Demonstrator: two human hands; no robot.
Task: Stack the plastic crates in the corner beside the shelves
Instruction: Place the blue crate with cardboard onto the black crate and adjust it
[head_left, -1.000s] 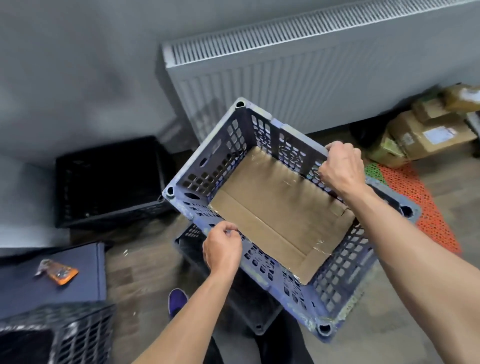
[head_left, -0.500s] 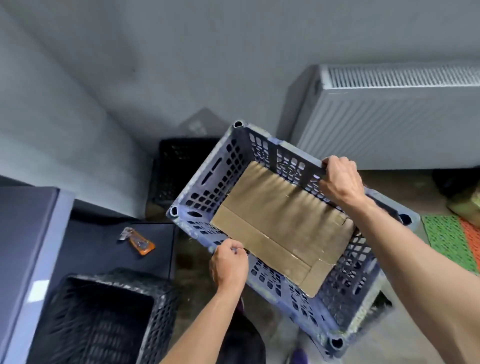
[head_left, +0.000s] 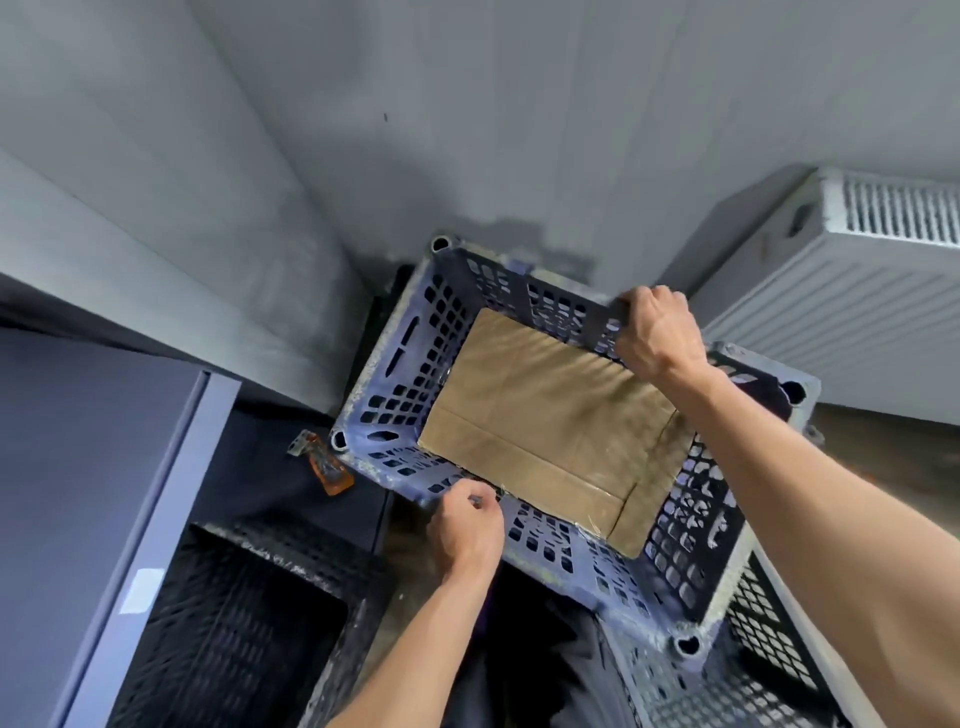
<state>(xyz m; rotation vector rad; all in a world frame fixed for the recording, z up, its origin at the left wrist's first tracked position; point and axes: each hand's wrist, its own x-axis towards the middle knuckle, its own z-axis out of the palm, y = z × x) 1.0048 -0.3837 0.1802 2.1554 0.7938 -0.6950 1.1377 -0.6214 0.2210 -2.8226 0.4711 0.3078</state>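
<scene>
From the head view, the job looks partway through, and this is a judgement from how things lie. A blue crate (head_left: 524, 415), lined with a sheet of cardboard (head_left: 545, 431), is carried in the air over the corner where the two grey walls meet, tilted and not yet set down. Just under its far edge a dark shape shows in the corner, likely another crate (head_left: 382, 312), though too little of it is visible to be sure. A black crate (head_left: 234, 623) sits low on the left beside the grey shelf unit (head_left: 104, 493), and a grey crate (head_left: 753, 649) lies under the blue one at lower right, so at least these two seem left to stack. The left hand (head_left: 467, 530) has its fingers curled round the near rim of the blue crate, gripping it. The right hand (head_left: 657, 332) is wrapped over the far rim, fingers folded down inside the wall. An orange tool (head_left: 327, 467) lies on the dark shelf top close to the crate's near-left corner, and a radiator (head_left: 857, 291) hangs on the wall to the right.
</scene>
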